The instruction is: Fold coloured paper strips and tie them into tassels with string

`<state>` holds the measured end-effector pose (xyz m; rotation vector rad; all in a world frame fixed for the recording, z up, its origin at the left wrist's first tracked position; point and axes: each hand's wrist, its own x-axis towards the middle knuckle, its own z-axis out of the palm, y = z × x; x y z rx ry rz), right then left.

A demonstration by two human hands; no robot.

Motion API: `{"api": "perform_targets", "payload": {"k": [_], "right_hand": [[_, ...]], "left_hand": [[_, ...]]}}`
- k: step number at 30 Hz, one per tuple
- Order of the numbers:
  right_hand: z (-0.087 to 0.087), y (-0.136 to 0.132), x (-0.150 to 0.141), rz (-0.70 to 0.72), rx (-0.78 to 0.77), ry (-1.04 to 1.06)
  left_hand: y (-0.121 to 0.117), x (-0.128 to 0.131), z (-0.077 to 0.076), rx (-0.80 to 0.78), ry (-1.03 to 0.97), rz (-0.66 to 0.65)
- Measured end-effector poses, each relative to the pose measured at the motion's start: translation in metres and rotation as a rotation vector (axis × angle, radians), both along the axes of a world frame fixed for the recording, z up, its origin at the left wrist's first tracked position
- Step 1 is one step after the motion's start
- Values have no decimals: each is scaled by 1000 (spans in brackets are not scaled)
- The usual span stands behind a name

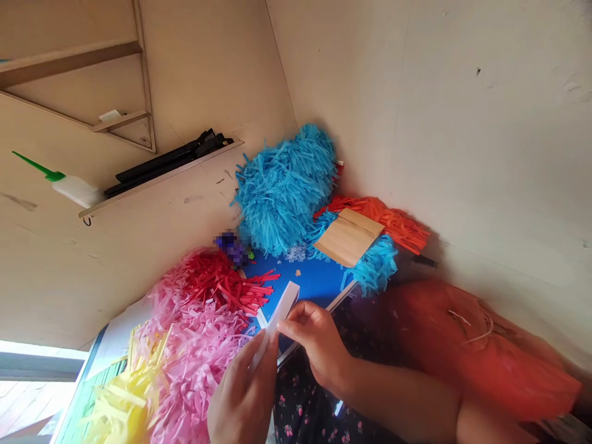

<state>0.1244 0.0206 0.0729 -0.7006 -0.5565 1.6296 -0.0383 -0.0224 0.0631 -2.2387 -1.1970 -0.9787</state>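
Head view, live: white paper strip [277, 317], tilted, pinched between left hand [243, 394] and right hand [314, 348], fingertips [300, 314] pressed together on the strip's middle. Pink paper fringe [198, 351] just left of the strip, blue paper fringe [282, 191] well beyond it.
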Motion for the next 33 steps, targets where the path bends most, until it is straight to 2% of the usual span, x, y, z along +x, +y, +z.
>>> {"api": "perform_targets", "payload": {"k": [4, 7, 12, 15, 19, 22, 25, 30, 33], "right_hand": [[0, 1, -2, -1, 0, 8], [3, 0, -1, -10, -4, 7], [4, -4, 4, -35, 118, 0], [5, -7, 9, -34, 196, -14], [9, -13, 12, -65, 226, -16], [14, -14, 14, -50, 246, 9], [17, -15, 16, -36, 261, -7], [13, -18, 19, -73, 322, -149], [7, -16, 19, -128, 350, -263]], "left_hand": [[3, 3, 10, 152, 246, 26], [4, 10, 26, 189, 300, 9], [1, 24, 57, 280, 451, -43], [-5, 30, 68, 321, 499, -20], [-11, 28, 70, 311, 512, -53], [-14, 24, 68, 256, 440, -44], [-17, 22, 67, 286, 427, -30], [-24, 20, 69, 327, 551, -6], [-29, 16, 73, 309, 566, -66]]}}
